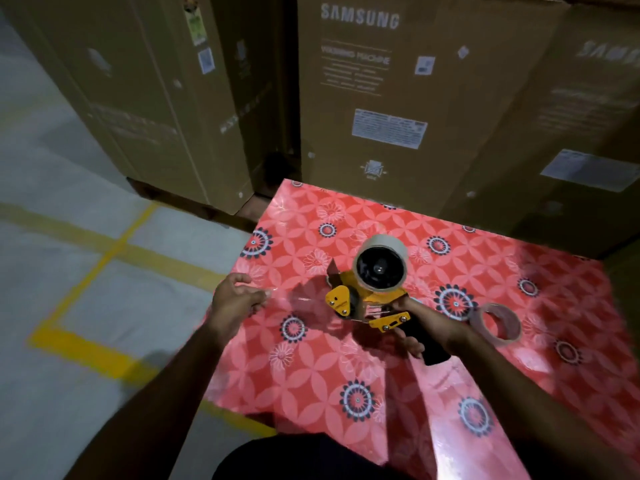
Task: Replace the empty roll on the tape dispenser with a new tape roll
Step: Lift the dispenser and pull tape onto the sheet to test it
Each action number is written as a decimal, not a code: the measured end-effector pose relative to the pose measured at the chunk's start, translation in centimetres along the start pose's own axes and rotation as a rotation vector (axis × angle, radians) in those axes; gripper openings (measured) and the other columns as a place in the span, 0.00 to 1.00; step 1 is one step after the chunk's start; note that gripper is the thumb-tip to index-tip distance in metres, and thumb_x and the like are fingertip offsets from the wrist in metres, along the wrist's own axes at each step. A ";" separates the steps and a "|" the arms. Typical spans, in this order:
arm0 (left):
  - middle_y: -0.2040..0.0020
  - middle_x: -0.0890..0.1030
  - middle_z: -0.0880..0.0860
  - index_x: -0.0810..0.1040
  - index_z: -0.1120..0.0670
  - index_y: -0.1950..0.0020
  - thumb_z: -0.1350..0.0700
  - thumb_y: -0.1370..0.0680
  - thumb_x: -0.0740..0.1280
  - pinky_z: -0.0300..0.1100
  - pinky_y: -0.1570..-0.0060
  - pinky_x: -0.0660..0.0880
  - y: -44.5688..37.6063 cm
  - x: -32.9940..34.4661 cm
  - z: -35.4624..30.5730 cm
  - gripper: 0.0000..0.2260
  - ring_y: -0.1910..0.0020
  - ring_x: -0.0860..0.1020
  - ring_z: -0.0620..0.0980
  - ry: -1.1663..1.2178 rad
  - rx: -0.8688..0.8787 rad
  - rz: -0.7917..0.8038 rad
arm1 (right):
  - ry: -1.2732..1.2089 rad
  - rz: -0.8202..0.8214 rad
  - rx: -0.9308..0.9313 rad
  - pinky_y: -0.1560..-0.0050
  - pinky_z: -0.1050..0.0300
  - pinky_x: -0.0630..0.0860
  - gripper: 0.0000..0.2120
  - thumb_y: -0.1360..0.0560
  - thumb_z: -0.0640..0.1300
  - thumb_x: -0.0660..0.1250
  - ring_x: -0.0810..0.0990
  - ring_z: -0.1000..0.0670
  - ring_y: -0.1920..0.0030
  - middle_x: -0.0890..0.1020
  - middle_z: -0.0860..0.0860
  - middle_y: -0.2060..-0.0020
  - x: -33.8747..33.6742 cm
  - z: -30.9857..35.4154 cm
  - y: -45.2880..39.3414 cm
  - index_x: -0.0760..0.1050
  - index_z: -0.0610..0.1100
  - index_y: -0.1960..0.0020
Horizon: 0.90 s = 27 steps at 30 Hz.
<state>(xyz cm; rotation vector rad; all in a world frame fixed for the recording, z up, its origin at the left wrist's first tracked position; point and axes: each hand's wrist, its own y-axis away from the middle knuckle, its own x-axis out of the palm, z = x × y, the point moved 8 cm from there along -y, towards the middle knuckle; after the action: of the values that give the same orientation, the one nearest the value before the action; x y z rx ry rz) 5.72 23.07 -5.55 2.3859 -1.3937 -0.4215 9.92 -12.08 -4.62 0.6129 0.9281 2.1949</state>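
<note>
A yellow and black tape dispenser (367, 299) is held above the red patterned table (346, 358). My right hand (429, 327) grips its black handle. A roll of clear tape (381, 263) sits on the dispenser's hub. My left hand (235, 299) is off the table's left edge and pinches the end of a clear tape strip (298, 299) stretched out from the dispenser. An empty cardboard roll core (495, 323) lies on the table just right of my right hand.
Tall brown cardboard boxes (381, 98) stand close behind the table and to the right. On the left is grey floor with yellow lines (104, 244). My dark-clothed leg (294, 459) shows at the bottom edge.
</note>
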 end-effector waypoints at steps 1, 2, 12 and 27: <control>0.70 0.82 0.57 0.69 0.57 0.50 0.74 0.29 0.73 0.38 0.75 0.72 -0.7 -0.8 0.0 0.19 0.76 0.77 0.51 -0.020 0.015 -0.013 | 0.021 -0.001 -0.015 0.76 0.58 0.62 0.25 0.33 0.64 0.64 0.61 0.49 0.78 0.65 0.47 0.76 0.0 0.5 -0.4 0.69 0.41 0.67; 0.69 0.82 0.59 0.70 0.56 0.52 0.73 0.30 0.73 0.40 0.73 0.72 -1.3 -1.4 -0.2 0.18 0.74 0.78 0.52 -0.059 0.033 -0.019 | 0.049 -0.004 -0.028 0.76 0.58 0.62 0.25 0.33 0.65 0.64 0.61 0.49 0.78 0.65 0.47 0.76 0.1 1.1 -0.9 0.69 0.42 0.67; 0.68 0.75 0.53 0.72 0.58 0.58 0.70 0.30 0.74 0.32 0.70 0.72 -5.8 -1.1 -0.3 0.13 0.70 0.72 0.45 -0.405 0.261 -0.158 | 0.074 -0.140 -0.052 0.70 0.51 0.53 0.24 0.26 0.62 0.63 0.59 0.49 0.77 0.65 0.47 0.75 0.9 2.3 -6.2 0.73 0.44 0.69; 0.39 0.77 0.54 0.77 0.48 0.46 0.45 0.33 0.79 0.50 0.44 0.63 -6.1 -3.2 2.5 0.20 0.38 0.69 0.57 -0.822 0.261 -0.430 | 0.138 -0.143 -0.077 0.71 0.53 0.53 0.22 0.23 0.58 0.63 0.60 0.50 0.77 0.68 0.48 0.76 2.1 3.1 -7.0 0.77 0.45 0.69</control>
<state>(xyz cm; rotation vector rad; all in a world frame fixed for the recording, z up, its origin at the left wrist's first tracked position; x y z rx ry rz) 7.83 28.30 -10.22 2.8786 -1.2386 -1.5562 13.19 -5.53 -7.59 0.3506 0.9229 2.1538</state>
